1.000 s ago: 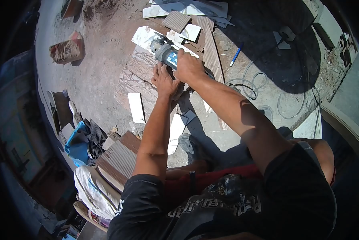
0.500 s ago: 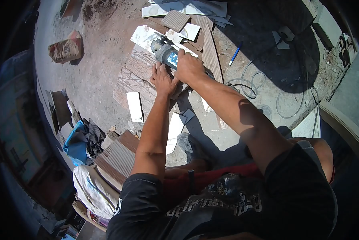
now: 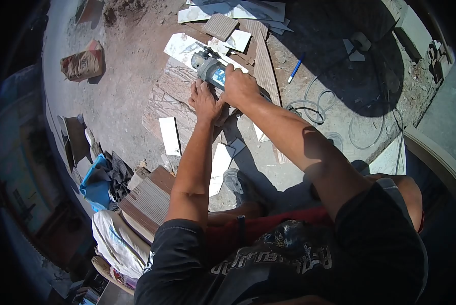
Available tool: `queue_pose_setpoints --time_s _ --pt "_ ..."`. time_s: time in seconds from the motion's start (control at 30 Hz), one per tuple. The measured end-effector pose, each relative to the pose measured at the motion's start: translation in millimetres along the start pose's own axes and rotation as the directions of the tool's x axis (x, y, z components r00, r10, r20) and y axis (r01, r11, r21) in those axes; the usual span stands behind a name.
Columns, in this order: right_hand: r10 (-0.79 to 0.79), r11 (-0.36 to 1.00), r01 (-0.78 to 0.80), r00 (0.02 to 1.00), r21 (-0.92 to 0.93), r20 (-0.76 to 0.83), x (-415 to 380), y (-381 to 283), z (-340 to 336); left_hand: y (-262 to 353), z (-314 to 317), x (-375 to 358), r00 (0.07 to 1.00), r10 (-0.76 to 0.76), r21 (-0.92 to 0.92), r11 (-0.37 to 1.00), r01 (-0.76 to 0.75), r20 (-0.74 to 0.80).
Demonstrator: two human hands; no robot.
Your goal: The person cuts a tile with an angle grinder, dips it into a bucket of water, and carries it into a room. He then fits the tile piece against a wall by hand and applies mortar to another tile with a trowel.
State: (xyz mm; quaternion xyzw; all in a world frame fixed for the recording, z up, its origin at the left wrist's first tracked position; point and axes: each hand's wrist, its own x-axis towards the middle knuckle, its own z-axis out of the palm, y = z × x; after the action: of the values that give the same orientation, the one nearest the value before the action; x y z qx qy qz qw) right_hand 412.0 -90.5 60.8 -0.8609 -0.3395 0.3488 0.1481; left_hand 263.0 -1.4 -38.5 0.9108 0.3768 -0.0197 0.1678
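Observation:
An angle grinder (image 3: 211, 70) with a grey head and blue label is gripped by my right hand (image 3: 240, 87), fingers wrapped round its body. My left hand (image 3: 206, 102) lies just left of and below the tool, near its head; the fingers are bent over the scratched brownish slab (image 3: 173, 94), and whether they hold anything is hidden. The grinder's disc end is over a white marbled tile (image 3: 181, 46). More tile pieces, among them a ribbed brown one (image 3: 221, 26), lie beyond the tool.
A blue marker (image 3: 296, 68) and a coiled cable (image 3: 314, 109) lie on the right. A narrow white tile (image 3: 170, 136) is left of my left forearm. Stacked brown tiles (image 3: 147, 197), a blue bag (image 3: 96, 185) and a paper sack (image 3: 82, 62) are further left. My shoe (image 3: 234, 184) is below.
The whole view has shifted slightly, with the ground and objects a few pixels further left. Both hands and the grinder keep nearly the same pose.

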Motion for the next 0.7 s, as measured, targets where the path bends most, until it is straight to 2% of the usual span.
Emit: queue_pose_setpoints --time_s 0.7 --pt "-0.015 1.0 0.015 1.0 -0.009 -0.019 -15 9 -2 6 -4 0 0.999 0.01 -0.032 0.999 -0.011 -0.03"
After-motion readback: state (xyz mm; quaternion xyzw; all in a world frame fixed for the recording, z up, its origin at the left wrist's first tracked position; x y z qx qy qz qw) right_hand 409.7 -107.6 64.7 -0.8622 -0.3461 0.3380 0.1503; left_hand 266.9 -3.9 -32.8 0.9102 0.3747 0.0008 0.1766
